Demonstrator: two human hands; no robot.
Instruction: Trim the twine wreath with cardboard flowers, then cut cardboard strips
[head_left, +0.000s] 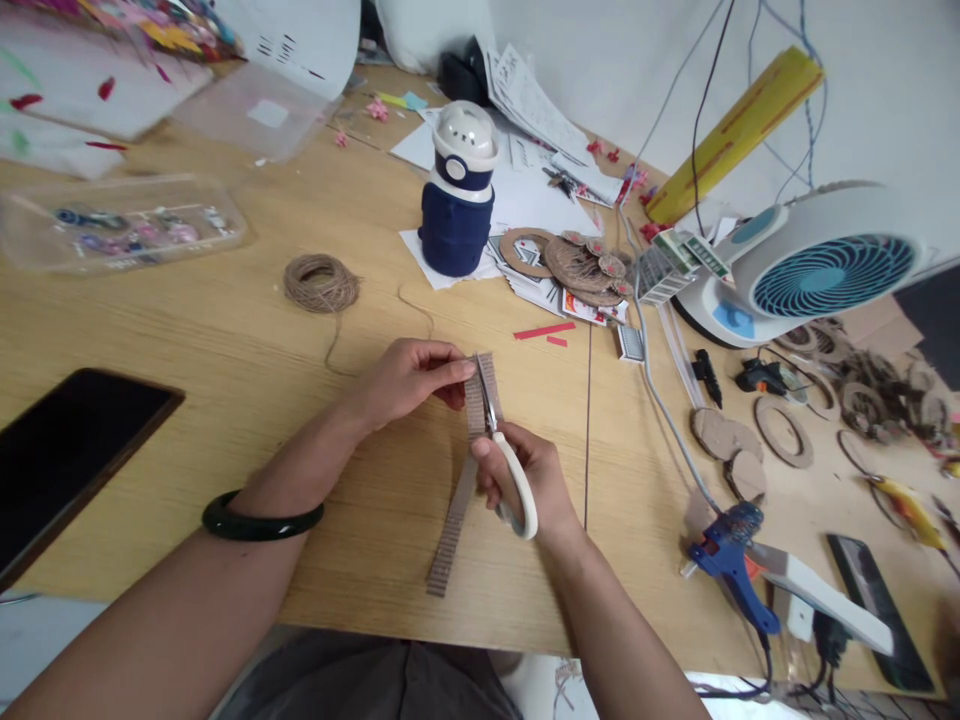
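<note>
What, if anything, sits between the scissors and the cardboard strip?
Nothing visible. The blades of the white-handled scissors lie directly against the corrugated cardboard strip, which the left hand pinches at its upper end. The right hand grips the scissors.

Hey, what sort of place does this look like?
Probably a craft workbench: a blue hot glue gun, cut cardboard rings and a ball of jute twine lie on the wooden table.
</note>
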